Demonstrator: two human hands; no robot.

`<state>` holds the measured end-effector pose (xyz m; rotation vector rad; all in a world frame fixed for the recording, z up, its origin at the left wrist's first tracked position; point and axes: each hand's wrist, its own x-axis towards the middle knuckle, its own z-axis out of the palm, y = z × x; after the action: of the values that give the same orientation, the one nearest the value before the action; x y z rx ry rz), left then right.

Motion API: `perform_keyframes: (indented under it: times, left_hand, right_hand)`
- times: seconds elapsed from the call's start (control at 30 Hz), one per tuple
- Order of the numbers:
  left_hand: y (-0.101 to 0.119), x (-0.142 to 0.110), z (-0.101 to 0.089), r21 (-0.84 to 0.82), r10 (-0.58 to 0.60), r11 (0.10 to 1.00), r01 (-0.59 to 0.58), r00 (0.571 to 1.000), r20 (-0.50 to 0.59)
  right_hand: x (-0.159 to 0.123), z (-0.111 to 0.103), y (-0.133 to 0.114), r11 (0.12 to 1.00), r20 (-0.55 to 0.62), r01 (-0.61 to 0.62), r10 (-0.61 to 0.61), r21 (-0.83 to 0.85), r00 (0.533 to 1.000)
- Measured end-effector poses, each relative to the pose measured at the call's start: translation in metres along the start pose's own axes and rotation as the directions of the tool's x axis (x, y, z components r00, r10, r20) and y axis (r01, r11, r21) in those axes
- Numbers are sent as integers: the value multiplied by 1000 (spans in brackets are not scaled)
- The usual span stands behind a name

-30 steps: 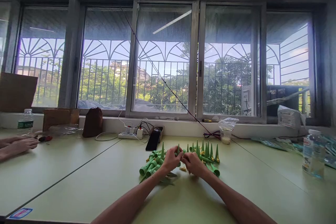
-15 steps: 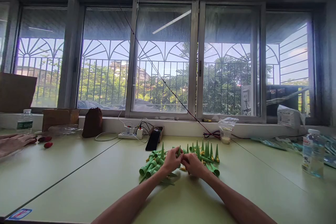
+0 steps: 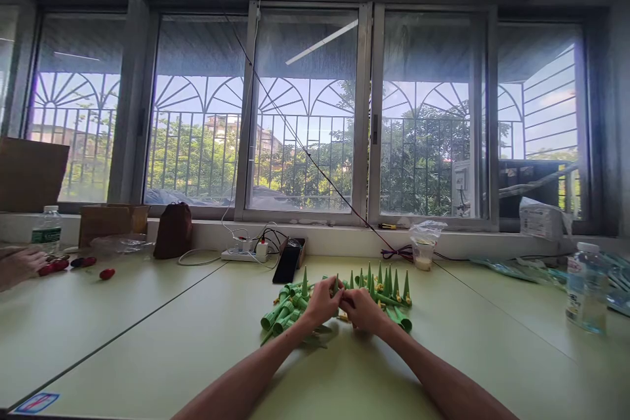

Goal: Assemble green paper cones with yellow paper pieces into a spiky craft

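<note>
Left hand is pinching a green cone upright, lower centre, probably for steadiness. Right hand is sitting just beside, fingers bent; can't tell its hold.

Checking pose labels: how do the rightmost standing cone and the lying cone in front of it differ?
The standing cone points tip up; the lying cone rests on its side. The lying cone shows its hollow wide end; the standing cone's base faces down. Both are green and tapered.
</note>
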<state>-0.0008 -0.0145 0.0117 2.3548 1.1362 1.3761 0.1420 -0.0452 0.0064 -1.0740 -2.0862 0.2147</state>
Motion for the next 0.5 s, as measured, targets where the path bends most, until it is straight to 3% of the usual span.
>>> perform_keyframes:
  times: [0.5]
  left_hand:
    - [-2, 0, 2, 7, -13, 1000, 13, 1000, 10]
  right_hand:
    - [0, 0, 0, 1000, -13, 8, -8, 9, 1000]
